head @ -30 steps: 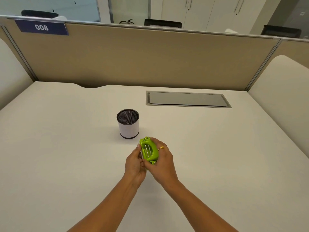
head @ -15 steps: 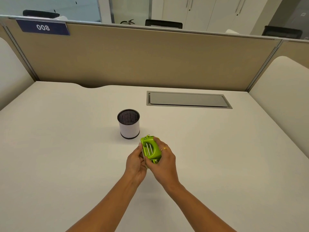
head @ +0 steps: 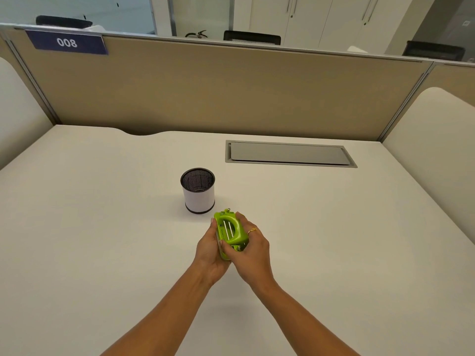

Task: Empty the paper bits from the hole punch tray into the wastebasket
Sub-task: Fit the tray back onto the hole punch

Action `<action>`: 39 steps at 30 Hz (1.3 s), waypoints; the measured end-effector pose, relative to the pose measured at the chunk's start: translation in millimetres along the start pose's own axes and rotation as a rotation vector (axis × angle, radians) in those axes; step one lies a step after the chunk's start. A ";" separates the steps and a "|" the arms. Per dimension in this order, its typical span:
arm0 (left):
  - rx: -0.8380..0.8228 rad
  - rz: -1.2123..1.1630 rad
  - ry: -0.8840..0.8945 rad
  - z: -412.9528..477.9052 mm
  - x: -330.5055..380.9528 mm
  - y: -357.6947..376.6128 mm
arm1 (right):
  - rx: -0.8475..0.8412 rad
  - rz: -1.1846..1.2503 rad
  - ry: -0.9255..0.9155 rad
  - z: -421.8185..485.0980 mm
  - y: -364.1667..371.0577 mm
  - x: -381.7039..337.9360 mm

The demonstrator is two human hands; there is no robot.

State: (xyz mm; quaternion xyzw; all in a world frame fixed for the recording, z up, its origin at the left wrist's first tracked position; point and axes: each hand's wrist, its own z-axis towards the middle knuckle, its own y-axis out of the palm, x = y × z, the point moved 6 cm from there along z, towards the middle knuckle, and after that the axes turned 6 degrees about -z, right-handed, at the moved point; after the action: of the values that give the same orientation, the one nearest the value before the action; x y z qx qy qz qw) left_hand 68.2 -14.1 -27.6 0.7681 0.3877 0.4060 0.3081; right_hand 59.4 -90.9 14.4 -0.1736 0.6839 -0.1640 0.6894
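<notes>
Held the green hole punch [head: 230, 232] low over the desk [head: 102, 227] in both hands, tipped on its side, underside turned toward the left hand [head: 209, 253]. Wrapped the right hand [head: 253, 253] round the outer edge, thumb over the near end, probably to steady the body. Curled the left one's fingers against the base, likely to pry at the tray there. Couldn't tell whether open yet. Hovered just beside the mesh wastebasket [head: 199, 199], near but not over the rim, presumably for a short dump. Saw no paper bits anywhere.

Forearms extended forward, left hand [head: 209, 249], right hand [head: 253, 253], both curled, touching
</notes>
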 end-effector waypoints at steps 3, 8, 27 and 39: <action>0.011 0.061 -0.004 0.6 0.7 -1.2 | -0.029 0.081 0.069 0.6 1.3 4.7; -0.003 0.099 -0.005 1.3 2.3 -5.2 | -0.043 0.254 0.164 2.3 0.9 11.7; 0.013 0.051 0.009 2.7 3.9 -1.4 | -0.034 0.292 0.152 1.0 7.8 14.6; 0.021 0.028 0.015 1.1 3.2 -2.1 | -0.078 0.280 0.135 2.3 10.8 17.0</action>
State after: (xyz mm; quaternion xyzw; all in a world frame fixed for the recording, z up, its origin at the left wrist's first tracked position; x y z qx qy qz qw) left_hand 69.6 -10.5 -28.5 0.7735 0.3833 0.4119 0.2916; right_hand 61.7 -89.1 -5.7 -0.0918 0.7519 -0.0507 0.6508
